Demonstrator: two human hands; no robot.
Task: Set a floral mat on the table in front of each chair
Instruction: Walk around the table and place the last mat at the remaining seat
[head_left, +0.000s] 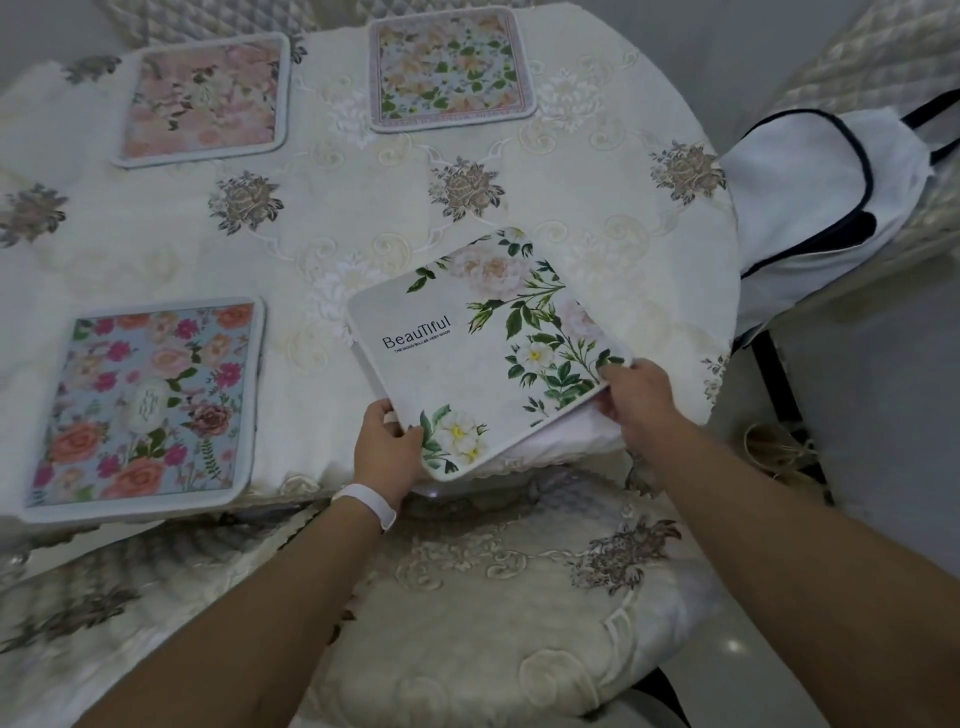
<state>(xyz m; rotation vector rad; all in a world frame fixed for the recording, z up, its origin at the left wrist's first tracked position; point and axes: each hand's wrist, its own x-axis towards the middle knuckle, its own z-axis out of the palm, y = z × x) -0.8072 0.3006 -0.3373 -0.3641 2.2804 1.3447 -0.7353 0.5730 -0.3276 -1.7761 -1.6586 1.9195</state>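
Nearest, an embroidered seat cushion (493, 597) lies below the edge of the counter (363, 208). Above it the left grip (387, 447), which has a white wristband (363, 503), pinches the near-left edge of the white "BeauTiful" floral mat (483, 353). The right grip (639, 395) pinches its right corner. The mat sits askew at the counter's near edge, one corner overhanging. To the left lies a blue rose mat (145, 405). Farther off are a pink mat (205, 98) and a leafy mat (449, 67). On the right a white bag (821, 208) rests on a chair, its contents unseen.

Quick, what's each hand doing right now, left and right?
Left hand: grips the near corner of the white floral mat.
Right hand: grips the same mat's right corner.
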